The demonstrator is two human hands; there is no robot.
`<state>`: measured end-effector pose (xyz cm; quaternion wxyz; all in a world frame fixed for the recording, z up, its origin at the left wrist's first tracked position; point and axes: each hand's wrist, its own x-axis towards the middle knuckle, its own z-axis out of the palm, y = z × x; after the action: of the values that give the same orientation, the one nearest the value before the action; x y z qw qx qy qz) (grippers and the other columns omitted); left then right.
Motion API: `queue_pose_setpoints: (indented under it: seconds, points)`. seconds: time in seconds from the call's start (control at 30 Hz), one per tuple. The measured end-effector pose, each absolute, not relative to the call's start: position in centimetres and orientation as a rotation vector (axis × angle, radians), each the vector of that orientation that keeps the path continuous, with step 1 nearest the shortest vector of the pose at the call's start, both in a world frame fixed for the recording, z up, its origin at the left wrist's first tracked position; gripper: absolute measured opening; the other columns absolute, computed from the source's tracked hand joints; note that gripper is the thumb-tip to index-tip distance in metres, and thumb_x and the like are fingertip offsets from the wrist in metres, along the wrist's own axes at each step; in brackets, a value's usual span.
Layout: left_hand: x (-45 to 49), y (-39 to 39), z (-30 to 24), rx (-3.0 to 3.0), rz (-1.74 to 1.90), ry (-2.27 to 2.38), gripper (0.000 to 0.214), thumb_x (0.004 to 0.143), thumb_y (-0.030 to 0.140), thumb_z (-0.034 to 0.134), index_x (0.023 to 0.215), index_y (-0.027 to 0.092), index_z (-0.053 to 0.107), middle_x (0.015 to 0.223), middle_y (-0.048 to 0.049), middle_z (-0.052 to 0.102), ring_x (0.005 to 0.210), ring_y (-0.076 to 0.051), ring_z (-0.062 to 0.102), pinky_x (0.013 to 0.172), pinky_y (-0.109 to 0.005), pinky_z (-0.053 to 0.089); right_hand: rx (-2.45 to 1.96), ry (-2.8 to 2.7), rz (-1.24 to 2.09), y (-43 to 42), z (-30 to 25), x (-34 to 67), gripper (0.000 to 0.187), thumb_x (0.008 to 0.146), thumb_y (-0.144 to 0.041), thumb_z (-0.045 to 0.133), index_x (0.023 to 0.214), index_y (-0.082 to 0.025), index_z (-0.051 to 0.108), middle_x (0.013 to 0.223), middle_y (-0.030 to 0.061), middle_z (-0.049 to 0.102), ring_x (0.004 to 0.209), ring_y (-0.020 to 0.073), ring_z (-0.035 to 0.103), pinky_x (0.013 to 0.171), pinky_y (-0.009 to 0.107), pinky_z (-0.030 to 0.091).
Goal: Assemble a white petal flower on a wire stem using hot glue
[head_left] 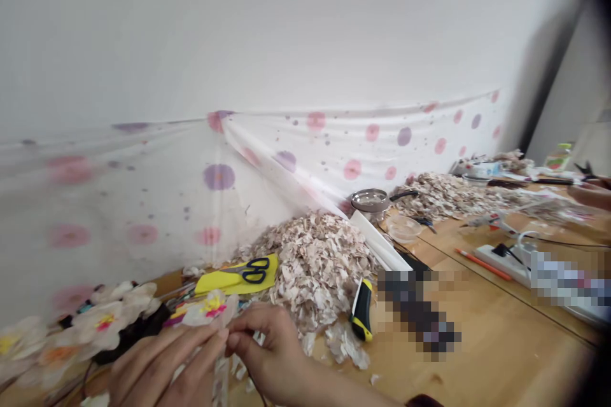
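Note:
My left hand (160, 369) and my right hand (267, 350) meet at the bottom of the view, fingertips pinched together on a white artificial flower (212, 308) with a pink and yellow centre. Its pale stem or petal strip hangs down between the hands. More white artificial flowers (102, 321) lie to the left on the wooden table (501, 343). A big heap of pale petal pieces (317, 267) rises just behind my right hand.
Blue-handled scissors (251, 270) lie on a yellow sheet (233, 276). A yellow-black utility knife (361, 310) rests by the heap. Farther right are a metal pan (372, 201), a clear dish (403, 227), an orange pencil (482, 264), a power strip (501, 257) and a second petal heap (443, 194). A dotted cloth (286, 165) hangs behind.

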<state>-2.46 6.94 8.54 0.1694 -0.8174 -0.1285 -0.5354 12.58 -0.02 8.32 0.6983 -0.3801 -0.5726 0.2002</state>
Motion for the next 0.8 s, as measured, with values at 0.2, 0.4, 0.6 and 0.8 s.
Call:
queue_pose_setpoints:
  seconds: [0.2,0.4,0.6,0.8]
  points:
    - [-1.2,4.8,11.5,-2.189,-1.427,-0.170,0.019,0.077,0.002,0.059,0.086,0.015,0.069,0.072,-0.0113,0.072,0.075,-0.025,0.065,0.071,-0.043,0.048,-0.884,-1.244,0.463,0.4,7.2,12.3,0.026,0.083,-0.035,0.058,0.072,-0.016,0.072,0.067,0.0050,0.065,0.067,0.0162,0.059,0.067,0.026,0.045]
    - [-0.8,4.8,12.1,-2.129,-1.393,-0.136,0.014,0.076,0.004,0.064,0.081,0.015,0.069,0.067,-0.0089,0.072,0.069,-0.022,0.064,0.068,-0.039,0.045,-0.898,-1.212,0.323,0.8,6.2,12.0,0.025,0.083,-0.036,0.059,0.071,-0.017,0.069,0.063,0.0018,0.060,0.062,0.0137,0.056,0.064,0.024,0.043]
    - [-0.9,4.9,12.1,-2.117,-1.322,-0.109,0.016,0.077,0.005,0.060,0.084,0.016,0.070,0.069,-0.0072,0.074,0.069,-0.021,0.066,0.068,-0.036,0.044,-0.896,-1.237,0.335,1.0,5.8,12.1,0.029,0.085,-0.040,0.056,0.075,-0.016,0.070,0.067,0.0042,0.061,0.065,0.0155,0.057,0.065,0.026,0.045]
    - [-0.4,4.4,13.1,-2.081,-1.337,-0.113,0.017,0.081,0.003,0.055,0.078,0.015,0.067,0.060,-0.0064,0.073,0.059,-0.019,0.066,0.064,-0.036,0.042,-0.943,-1.260,0.386,0.9,6.2,12.3,0.029,0.084,-0.038,0.057,0.071,-0.016,0.071,0.063,0.0035,0.061,0.062,0.0144,0.056,0.063,0.024,0.044]
